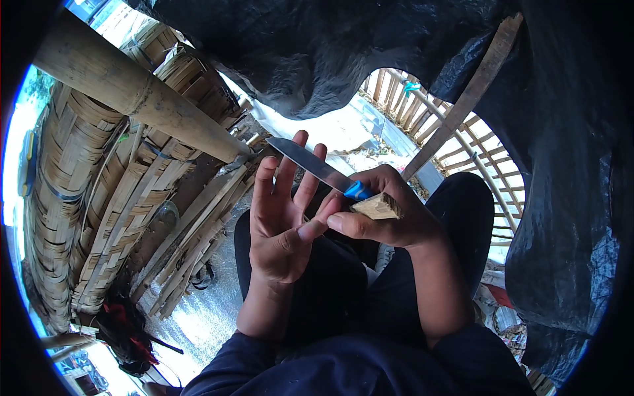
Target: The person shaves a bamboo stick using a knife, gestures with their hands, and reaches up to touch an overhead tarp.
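Observation:
My right hand [389, 221] is closed around a knife. Its blade [310, 163] points up and left, with a blue section [358, 191] at its base. A pale, square-ended piece of wood [378, 206] sticks out behind the blue section in the same grip; I cannot tell whether it is the knife's handle. My left hand [281, 228] is palm up with its fingers spread, partly behind the blade. Its thumb side meets the right thumb and fingertips above my lap. Nothing is visible in the left palm.
Woven bamboo panels [72, 198] and a thick bamboo pole [139, 92] stand at left, with split strips [198, 241] stacked beside them. Black plastic sheeting [561, 198] hangs above and at right, near a slanted wooden slat [465, 99]. A bamboo lattice [489, 158] lies beyond.

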`<state>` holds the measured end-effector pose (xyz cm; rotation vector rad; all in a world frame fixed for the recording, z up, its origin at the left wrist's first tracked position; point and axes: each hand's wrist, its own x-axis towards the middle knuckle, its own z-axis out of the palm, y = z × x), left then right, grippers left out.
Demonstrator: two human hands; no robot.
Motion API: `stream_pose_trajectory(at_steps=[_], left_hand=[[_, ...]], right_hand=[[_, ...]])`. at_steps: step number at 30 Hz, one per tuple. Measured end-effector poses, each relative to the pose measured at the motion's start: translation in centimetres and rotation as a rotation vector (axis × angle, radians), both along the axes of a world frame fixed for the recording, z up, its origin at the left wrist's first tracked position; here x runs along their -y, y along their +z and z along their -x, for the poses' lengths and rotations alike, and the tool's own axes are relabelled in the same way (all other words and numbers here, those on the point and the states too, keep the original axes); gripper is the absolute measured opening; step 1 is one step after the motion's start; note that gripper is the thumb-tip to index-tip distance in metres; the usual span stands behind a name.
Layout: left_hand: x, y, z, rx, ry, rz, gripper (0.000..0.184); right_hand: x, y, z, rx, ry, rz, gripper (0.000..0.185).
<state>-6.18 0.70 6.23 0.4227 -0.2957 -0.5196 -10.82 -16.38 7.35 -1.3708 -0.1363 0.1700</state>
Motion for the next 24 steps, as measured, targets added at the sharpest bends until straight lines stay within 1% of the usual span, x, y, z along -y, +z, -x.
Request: stream_pose_trajectory(at_steps=[3,5,6,7,8,12,14,16,17,19,21,23,24], left_hand=[[-0.1,-0.1,0.0,-0.033,-0.025,0.077,0.085],[-0.1,-0.1,-0.1,-0.040,-0.036,0.115,0.086],[-0.1,-0.1,-0.1,-0.034,-0.026,0.087,0.085],[-0.2,0.0,-0.1,-0.029,-0.016,0.060,0.084],[-0.1,0.1,-0.1,-0.028,-0.015,0.061,0.084],[-0.1,0.2,-0.2,-0.015,-0.006,0.021,0.081],[-0.1,0.2,-0.1,-0.006,-0.005,0.004,0.081],[0.0,0.2,0.0,0.022,0.074,-0.115,0.080],[0.0,0.1,0.0,0.022,0.074,-0.115,0.080],[0.0,-0.5,-0.1,0.087,0.138,-0.259,0.076],[0.0,-1.0,-0.2,0.081,0.148,-0.253,0.073],[-0.1,-1.2,-0.2,0.076,0.157,-0.247,0.071],[-0.2,-1.3,-0.2,0.055,0.160,-0.229,0.070]], right_hand=[[-0.1,0.1,0.2,-0.007,-0.066,-0.010,0.026],[-0.2,-0.1,0.3,0.024,-0.099,-0.002,0.032],[-0.2,-0.1,0.2,0.024,-0.098,-0.002,0.032],[-0.2,-0.2,0.1,0.044,-0.079,0.013,0.027],[-0.2,-0.2,-0.1,0.064,-0.061,0.027,0.025],[0.0,0.0,-0.1,0.032,-0.028,0.030,0.026],[-0.3,-0.5,0.0,0.055,-0.073,0.003,0.029],[-0.3,-0.3,-0.1,0.028,-0.048,-0.001,0.030],[-0.3,-0.3,-0.1,0.001,-0.022,-0.003,0.031],[-0.6,-0.3,0.1,0.049,-0.063,0.008,0.030],[-0.7,-0.3,0.0,0.098,-0.104,0.020,0.029],[-0.6,-0.3,-0.2,-0.009,-0.109,0.005,0.026],[-0.6,-0.2,-0.2,-0.009,-0.109,0.005,0.026]])
